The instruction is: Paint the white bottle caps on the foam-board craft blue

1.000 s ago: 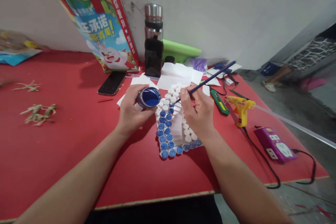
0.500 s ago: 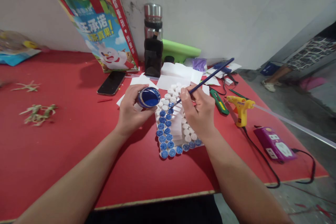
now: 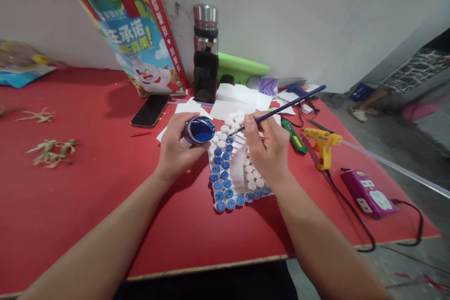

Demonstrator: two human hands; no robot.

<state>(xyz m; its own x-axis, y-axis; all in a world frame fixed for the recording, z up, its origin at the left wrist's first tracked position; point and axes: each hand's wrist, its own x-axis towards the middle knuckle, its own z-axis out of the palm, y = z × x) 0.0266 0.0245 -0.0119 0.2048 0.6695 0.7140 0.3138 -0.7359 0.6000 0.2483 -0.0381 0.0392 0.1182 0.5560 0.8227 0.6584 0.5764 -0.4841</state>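
Grips open jar of blue paint (image 3: 199, 131) in half-curled left hand (image 3: 176, 149), pinches brush (image 3: 286, 108) in nearly closed right hand (image 3: 269, 147), with tip at blue-and-white disc frame (image 3: 224, 175) on red desk (image 3: 105, 197).

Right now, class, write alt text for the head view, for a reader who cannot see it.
A person's left hand holds an open jar of blue paint while the right hand holds a paintbrush over rows of blue and white discs. A phone, yellow glue gun and purple box sit on the red table.
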